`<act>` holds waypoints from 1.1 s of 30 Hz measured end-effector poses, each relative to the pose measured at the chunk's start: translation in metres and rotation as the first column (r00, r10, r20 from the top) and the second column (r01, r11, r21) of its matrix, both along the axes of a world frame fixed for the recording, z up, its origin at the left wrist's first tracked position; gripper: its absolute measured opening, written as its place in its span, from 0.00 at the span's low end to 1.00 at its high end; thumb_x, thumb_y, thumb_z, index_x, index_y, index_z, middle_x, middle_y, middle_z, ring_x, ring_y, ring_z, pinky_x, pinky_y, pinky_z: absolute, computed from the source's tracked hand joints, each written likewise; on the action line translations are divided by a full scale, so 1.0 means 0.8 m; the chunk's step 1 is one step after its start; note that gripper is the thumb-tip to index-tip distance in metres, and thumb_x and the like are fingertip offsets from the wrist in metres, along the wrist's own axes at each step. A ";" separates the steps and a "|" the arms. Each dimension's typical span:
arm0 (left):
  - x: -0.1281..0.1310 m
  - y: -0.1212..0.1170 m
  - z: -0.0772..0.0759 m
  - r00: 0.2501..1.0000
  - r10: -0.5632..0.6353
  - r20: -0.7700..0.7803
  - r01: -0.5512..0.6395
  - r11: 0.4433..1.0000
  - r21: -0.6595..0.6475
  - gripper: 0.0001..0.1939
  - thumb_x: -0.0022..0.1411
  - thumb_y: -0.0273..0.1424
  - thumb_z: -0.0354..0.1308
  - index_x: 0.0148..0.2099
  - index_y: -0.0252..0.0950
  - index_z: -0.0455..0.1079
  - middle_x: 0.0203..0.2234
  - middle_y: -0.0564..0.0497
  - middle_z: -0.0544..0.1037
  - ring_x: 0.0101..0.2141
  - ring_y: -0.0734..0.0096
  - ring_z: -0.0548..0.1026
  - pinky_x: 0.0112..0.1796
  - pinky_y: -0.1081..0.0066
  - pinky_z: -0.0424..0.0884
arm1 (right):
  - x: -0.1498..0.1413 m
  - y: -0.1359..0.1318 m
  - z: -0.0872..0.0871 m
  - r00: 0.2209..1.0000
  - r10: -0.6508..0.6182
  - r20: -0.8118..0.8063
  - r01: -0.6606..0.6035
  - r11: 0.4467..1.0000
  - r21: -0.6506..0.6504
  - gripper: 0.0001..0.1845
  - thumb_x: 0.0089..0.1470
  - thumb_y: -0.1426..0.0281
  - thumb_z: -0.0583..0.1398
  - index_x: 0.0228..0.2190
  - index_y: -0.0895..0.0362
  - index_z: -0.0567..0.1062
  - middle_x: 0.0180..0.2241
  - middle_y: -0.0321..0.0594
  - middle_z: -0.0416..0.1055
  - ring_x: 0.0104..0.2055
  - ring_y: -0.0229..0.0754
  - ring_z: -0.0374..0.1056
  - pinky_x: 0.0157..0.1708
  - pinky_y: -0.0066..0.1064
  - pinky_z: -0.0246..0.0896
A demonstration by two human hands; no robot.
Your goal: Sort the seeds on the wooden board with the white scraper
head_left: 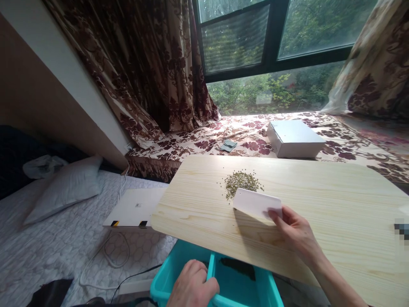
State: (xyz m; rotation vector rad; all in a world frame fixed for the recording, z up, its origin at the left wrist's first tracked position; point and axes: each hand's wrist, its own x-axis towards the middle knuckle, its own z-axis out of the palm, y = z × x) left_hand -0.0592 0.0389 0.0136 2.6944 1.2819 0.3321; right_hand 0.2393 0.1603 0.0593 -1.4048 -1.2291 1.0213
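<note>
My right hand (295, 232) grips a white flat plastic scraper (257, 202) by its right end, thumb on the near face. The scraper stands tilted on the wooden tabletop (332, 192), its far edge close to a loose pile of small green beans (241, 182), which look like mung beans. Some beans lie scattered around the pile. Below the table's front edge, my left hand (193, 283) is closed over the divider of a teal two-compartment bin (275, 294). Its fingers reach into the left compartment and the thumb lies on the right side. Dark material (238, 267) shows in the right compartment.
A white box (297, 138) and a small folded cloth (228, 146) rest on the floral-covered window ledge behind the table. To the left, a flat white box (136, 209), white cables (123, 256) and a pillow (65, 187) lie on the bed.
</note>
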 end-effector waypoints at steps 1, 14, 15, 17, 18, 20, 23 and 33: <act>-0.001 0.000 0.000 1.000 -0.003 0.000 0.003 1.000 -0.005 0.08 0.64 0.36 0.57 0.35 0.38 0.64 0.27 0.54 0.66 0.36 0.67 0.68 0.39 0.69 0.63 | 0.001 0.000 0.001 1.000 0.006 -0.004 -0.007 1.000 -0.004 0.22 0.44 0.53 0.65 0.34 0.56 0.80 0.35 0.44 0.81 0.37 0.50 0.76 0.37 0.36 0.71; 0.008 0.000 -0.020 0.991 0.066 0.113 -0.078 0.991 0.106 0.16 0.45 0.38 0.66 0.31 0.39 0.63 0.25 0.56 0.64 0.33 0.66 0.67 0.35 0.67 0.61 | -0.007 -0.039 -0.007 0.991 0.127 -0.032 -0.128 0.990 -0.056 0.21 0.47 0.53 0.63 0.35 0.56 0.81 0.35 0.45 0.81 0.38 0.51 0.77 0.36 0.34 0.73; 0.008 0.000 -0.020 0.992 0.060 0.113 -0.072 0.992 0.103 0.16 0.45 0.37 0.66 0.31 0.39 0.63 0.25 0.56 0.64 0.33 0.67 0.67 0.35 0.67 0.60 | -0.005 -0.040 -0.007 0.993 0.121 -0.017 -0.122 0.991 -0.062 0.20 0.47 0.53 0.63 0.35 0.56 0.81 0.35 0.44 0.81 0.38 0.51 0.77 0.36 0.34 0.73; 0.009 0.000 -0.020 0.993 0.049 0.104 -0.059 0.994 0.091 0.15 0.46 0.37 0.66 0.32 0.40 0.63 0.25 0.56 0.65 0.33 0.67 0.67 0.35 0.67 0.60 | 0.003 -0.039 -0.004 0.998 0.055 0.016 -0.054 0.996 -0.064 0.19 0.46 0.54 0.64 0.33 0.55 0.81 0.34 0.43 0.81 0.37 0.50 0.77 0.35 0.33 0.72; 0.009 0.000 -0.019 0.993 0.056 0.105 -0.066 0.994 0.091 0.16 0.45 0.37 0.67 0.31 0.40 0.63 0.25 0.56 0.64 0.33 0.67 0.67 0.35 0.67 0.60 | 0.008 -0.037 -0.001 1.000 0.010 0.029 -0.008 0.998 -0.065 0.18 0.45 0.54 0.64 0.32 0.55 0.80 0.34 0.43 0.81 0.37 0.50 0.76 0.34 0.32 0.72; 0.010 -0.001 -0.019 0.989 0.081 0.120 -0.093 0.991 0.100 0.17 0.43 0.37 0.68 0.31 0.40 0.63 0.24 0.56 0.64 0.33 0.67 0.66 0.35 0.67 0.59 | 0.016 -0.032 0.003 0.997 -0.071 0.034 0.073 0.995 -0.066 0.18 0.43 0.54 0.65 0.32 0.55 0.80 0.34 0.43 0.81 0.37 0.50 0.76 0.34 0.32 0.71; 0.010 -0.002 -0.019 0.989 0.080 0.123 -0.093 0.990 0.106 0.19 0.41 0.37 0.70 0.31 0.39 0.63 0.25 0.57 0.64 0.32 0.67 0.66 0.34 0.67 0.59 | 0.018 -0.021 0.004 0.997 -0.081 -0.005 0.080 0.994 -0.074 0.21 0.42 0.53 0.65 0.33 0.56 0.79 0.35 0.44 0.81 0.39 0.51 0.76 0.37 0.33 0.71; 0.004 -0.002 -0.016 0.993 0.086 0.081 -0.092 0.993 0.077 0.21 0.41 0.42 0.71 0.31 0.39 0.63 0.25 0.57 0.64 0.33 0.67 0.65 0.35 0.67 0.58 | 0.013 -0.016 -0.012 0.999 0.037 0.007 -0.036 0.996 -0.085 0.22 0.47 0.53 0.63 0.38 0.56 0.79 0.37 0.45 0.81 0.43 0.53 0.75 0.42 0.36 0.70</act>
